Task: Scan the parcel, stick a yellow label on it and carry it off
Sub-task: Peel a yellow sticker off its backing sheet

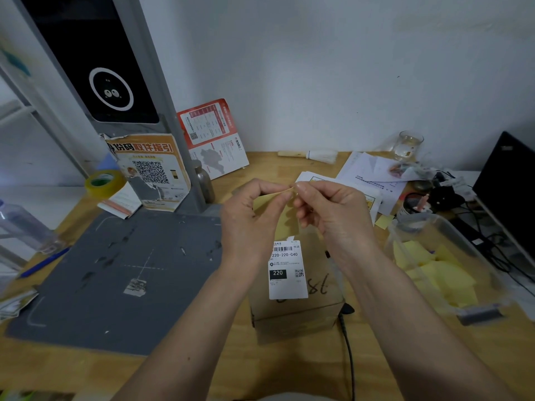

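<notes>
A small brown cardboard parcel (301, 314) stands on the wooden table, with a white shipping label (286, 270) on its top face. Above its far end, my left hand (249, 218) and my right hand (327, 209) both pinch a yellow label (282, 215) by its top edge, fingertips close together. The label hangs down between the hands over the parcel. The grey scanner mat (115, 273) lies to the left of the parcel, below the scanner column (95, 68) with its dark screen.
A clear plastic box (440, 264) holding several yellow labels stands at the right. Papers (373, 175), a glass jar (408, 146), cables and a dark laptop (509, 186) crowd the back right. A tape roll (104, 182) and a blue pen (43, 263) lie at the left.
</notes>
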`<state>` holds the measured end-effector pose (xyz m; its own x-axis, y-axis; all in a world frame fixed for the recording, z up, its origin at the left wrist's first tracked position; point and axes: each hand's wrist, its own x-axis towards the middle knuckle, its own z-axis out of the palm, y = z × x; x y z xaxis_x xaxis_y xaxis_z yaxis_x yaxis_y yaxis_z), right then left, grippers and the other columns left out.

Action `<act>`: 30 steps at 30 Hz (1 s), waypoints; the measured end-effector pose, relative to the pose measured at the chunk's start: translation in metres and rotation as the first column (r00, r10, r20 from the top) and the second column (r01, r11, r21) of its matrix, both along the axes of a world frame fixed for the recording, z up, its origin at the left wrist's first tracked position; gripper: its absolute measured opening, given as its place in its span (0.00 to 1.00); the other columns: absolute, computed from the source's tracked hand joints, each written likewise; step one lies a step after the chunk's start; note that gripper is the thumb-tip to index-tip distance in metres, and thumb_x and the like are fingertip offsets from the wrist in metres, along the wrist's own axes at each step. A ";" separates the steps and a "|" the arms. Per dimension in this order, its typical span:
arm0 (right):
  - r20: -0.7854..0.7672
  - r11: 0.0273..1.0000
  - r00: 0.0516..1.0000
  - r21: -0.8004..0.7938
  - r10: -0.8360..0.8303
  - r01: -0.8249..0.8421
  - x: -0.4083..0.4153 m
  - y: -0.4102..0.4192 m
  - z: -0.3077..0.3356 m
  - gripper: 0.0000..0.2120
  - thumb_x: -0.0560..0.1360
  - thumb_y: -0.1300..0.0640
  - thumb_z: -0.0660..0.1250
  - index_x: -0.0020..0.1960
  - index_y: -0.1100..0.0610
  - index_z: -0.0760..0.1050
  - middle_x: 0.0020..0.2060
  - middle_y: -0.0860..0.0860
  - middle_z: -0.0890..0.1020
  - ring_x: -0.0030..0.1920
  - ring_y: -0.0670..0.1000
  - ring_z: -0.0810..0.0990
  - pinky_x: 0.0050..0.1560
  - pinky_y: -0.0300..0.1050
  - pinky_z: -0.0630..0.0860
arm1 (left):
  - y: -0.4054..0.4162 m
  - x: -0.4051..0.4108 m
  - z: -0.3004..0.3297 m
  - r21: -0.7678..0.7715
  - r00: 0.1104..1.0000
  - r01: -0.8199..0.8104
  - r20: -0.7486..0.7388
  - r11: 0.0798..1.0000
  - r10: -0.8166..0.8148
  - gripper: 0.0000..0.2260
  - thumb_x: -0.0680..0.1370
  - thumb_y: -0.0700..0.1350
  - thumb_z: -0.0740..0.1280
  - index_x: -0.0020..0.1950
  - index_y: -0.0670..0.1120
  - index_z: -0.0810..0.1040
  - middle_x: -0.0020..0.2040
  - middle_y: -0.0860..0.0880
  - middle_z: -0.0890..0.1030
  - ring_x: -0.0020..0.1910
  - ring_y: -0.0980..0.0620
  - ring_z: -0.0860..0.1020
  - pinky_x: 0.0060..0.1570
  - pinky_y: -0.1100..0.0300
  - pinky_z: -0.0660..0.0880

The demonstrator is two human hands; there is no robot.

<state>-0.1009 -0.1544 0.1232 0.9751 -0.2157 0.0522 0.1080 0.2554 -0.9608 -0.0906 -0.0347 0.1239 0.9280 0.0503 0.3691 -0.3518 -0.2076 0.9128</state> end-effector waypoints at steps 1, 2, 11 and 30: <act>0.004 1.000 1.000 -0.004 0.005 -0.005 0.000 0.000 0.000 0.04 0.73 0.64 0.69 0.42 0.62 0.82 0.29 0.53 0.80 0.29 0.50 0.75 0.28 0.41 0.72 | 0.000 0.000 0.000 0.003 1.000 -0.007 -0.001 1.000 0.007 0.08 0.72 0.40 0.72 0.39 0.54 0.80 0.38 0.60 0.81 0.41 0.66 0.78 0.45 0.75 0.70; 0.007 1.000 1.000 -0.011 0.011 -0.011 0.000 0.000 0.000 0.04 0.73 0.64 0.68 0.43 0.62 0.82 0.29 0.53 0.80 0.29 0.50 0.75 0.29 0.40 0.72 | 0.000 0.001 0.000 0.005 1.000 -0.013 -0.005 1.000 0.013 0.08 0.72 0.41 0.73 0.39 0.54 0.80 0.38 0.60 0.81 0.42 0.65 0.78 0.45 0.74 0.70; 0.001 1.000 1.000 0.000 0.013 -0.013 0.001 -0.001 0.002 0.04 0.72 0.62 0.70 0.40 0.60 0.82 0.30 0.54 0.79 0.29 0.50 0.74 0.28 0.41 0.72 | -0.002 0.000 -0.001 0.017 1.000 0.017 0.018 1.000 -0.017 0.05 0.72 0.39 0.72 0.41 0.50 0.82 0.39 0.60 0.81 0.42 0.67 0.78 0.44 0.76 0.70; -0.004 0.972 0.997 -0.220 -0.080 0.077 -0.005 -0.008 0.007 0.01 0.71 0.63 0.72 0.40 0.59 0.82 0.22 0.42 0.76 0.24 0.41 0.69 0.29 0.34 0.69 | 0.000 0.004 -0.004 0.015 0.996 -0.039 -0.082 0.999 0.040 0.18 0.69 0.44 0.76 0.54 0.53 0.73 0.52 0.52 0.79 0.51 0.58 0.78 0.51 0.62 0.74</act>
